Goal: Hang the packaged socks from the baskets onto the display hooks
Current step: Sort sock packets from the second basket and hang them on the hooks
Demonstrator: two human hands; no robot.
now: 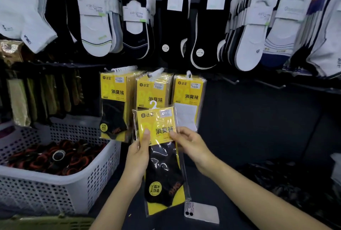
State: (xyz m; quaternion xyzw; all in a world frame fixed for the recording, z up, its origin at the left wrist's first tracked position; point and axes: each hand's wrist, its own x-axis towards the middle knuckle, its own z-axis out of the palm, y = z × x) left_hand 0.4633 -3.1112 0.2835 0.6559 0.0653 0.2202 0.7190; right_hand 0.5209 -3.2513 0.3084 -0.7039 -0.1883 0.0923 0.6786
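Pack (163, 170) at frame centre, near upright, long axis vertical, loop (153, 104) uppermost. Left hand (137, 159) pinches its left edge; right hand (191, 146) pinches its right edge. Middle hook (156, 72) sits directly above loop, apart; hands equally near.

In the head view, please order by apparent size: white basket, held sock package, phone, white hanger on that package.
Largest to smallest:
1. white basket
2. held sock package
3. phone
4. white hanger
The basket runs off the frame's left edge.
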